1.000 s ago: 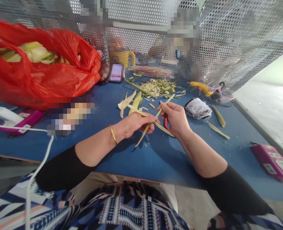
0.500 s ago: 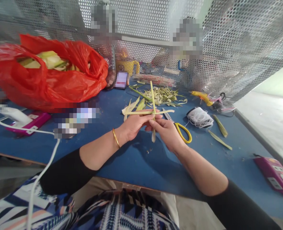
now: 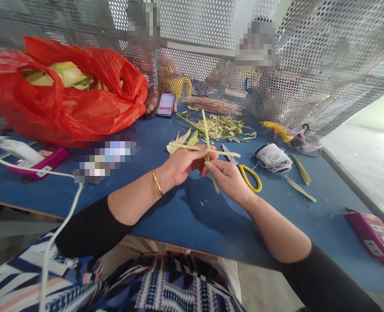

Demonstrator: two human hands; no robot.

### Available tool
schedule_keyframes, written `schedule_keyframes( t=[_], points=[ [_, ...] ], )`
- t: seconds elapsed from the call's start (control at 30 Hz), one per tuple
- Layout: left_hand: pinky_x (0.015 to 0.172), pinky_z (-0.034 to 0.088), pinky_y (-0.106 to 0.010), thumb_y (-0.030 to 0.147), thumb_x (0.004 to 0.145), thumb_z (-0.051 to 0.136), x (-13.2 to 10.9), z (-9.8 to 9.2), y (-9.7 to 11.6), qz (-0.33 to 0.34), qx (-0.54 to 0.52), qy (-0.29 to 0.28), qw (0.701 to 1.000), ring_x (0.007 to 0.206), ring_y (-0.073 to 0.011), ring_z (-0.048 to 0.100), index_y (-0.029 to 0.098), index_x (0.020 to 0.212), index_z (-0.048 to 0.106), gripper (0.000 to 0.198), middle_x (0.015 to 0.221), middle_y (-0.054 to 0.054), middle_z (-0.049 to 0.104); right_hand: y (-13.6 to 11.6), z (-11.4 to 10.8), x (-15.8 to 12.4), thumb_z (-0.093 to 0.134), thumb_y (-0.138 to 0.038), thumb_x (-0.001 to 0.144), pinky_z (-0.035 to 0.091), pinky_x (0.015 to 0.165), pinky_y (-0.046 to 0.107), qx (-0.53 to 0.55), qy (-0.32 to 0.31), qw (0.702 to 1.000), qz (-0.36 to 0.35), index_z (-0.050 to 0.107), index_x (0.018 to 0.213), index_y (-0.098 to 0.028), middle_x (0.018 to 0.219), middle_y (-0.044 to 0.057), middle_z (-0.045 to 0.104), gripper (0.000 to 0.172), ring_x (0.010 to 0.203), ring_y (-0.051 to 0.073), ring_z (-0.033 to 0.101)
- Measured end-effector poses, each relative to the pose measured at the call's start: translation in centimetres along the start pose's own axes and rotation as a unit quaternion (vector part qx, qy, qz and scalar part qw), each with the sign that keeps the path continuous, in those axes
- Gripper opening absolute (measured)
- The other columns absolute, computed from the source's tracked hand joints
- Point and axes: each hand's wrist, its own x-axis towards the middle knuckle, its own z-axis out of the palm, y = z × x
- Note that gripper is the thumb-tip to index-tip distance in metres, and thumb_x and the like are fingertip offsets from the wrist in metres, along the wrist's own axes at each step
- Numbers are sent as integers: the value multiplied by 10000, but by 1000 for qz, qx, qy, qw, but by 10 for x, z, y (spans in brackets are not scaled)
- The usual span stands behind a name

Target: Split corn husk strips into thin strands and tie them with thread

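Blue table (image 3: 166,225) carries at left a red bag (image 3: 91,121); next, the left hand (image 3: 187,164) pinches crossed leaf strips (image 3: 206,128) above the table; the right hand (image 3: 226,177), its fingers clamped on their lower part, was near the upper end one second ago; yellow-handled scissors (image 3: 240,167) lie just beside it.

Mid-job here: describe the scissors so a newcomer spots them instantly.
On the blue table, find the person's right hand. Just to its right, before the bundle of white thread, lie the scissors, partly hidden by the hand. Their yellow looped handle and grey metal blade set them apart from the thread.
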Motion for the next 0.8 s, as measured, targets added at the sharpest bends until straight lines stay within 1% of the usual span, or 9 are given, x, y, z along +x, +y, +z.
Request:
schedule_keyframes(
  t=[0.07,0.1,0.17,0.27,0.33,0.47,0.57,0.67,0.8],
  points=[
    [646,529,-267,176,864,681,0,0,3,-4,-22,23,999,649,-126,636,155,899,767,95,741,-28,709,2,1,3,552,-816,845,527,714,329,87,-12,994,71,671,652,-210,668,45,676,647,693,183,631],
    [677,539,-261,177,874,671,-1,0,4,-9,-33,33,999,661,-120,642,152,889,763,97,721,-21,695,3,1,4,573,-856,798,541,707,332,136,1,985,103,666,659,-209,658,43,671,669,678,181,643],
    [698,541,-244,189,896,660,-2,2,6,-22,-44,51,997,640,-99,622,150,887,755,104,667,2,652,5,2,7,684,-847,709,556,680,322,223,63,962,141,638,675,-211,642,20,648,638,633,162,647],
    [588,488,-209,204,906,681,-4,6,6,-41,-17,71,996,532,-67,518,152,832,730,103,575,45,552,6,4,9,853,-680,624,558,650,303,278,158,940,121,623,698,-215,665,-16,629,524,597,130,622],
    [504,409,-188,191,905,689,-4,8,4,-46,13,77,996,490,-53,466,154,768,698,142,553,52,526,6,6,8,857,-591,651,567,662,314,266,186,942,79,653,736,-221,712,-14,650,431,616,130,615],
    [435,306,-182,208,948,633,-2,6,-1,-50,59,64,995,456,-42,453,157,691,639,262,572,32,564,2,9,2,696,-469,844,548,689,330,130,157,979,-15,649,726,-236,704,4,665,265,668,158,615],
    [411,264,-190,219,939,633,-2,5,-4,-41,104,51,992,447,-46,472,152,679,628,269,594,15,599,0,8,-4,565,-362,948,503,674,319,-16,145,986,-85,596,674,-238,679,20,654,302,669,164,610],
    [403,258,-193,256,879,725,-2,5,-6,-2,140,46,989,444,-55,479,148,704,652,218,578,20,595,-1,4,-9,509,-273,988,473,658,312,-144,142,965,-169,612,709,-237,678,29,648,300,647,166,603],
    [414,261,-197,336,836,807,-2,6,-9,32,164,54,984,416,-50,420,135,703,671,277,490,48,501,1,1,-10,456,-151,998,468,672,309,-286,124,895,-320,691,833,-223,735,47,695,297,672,175,620]
  ],
)
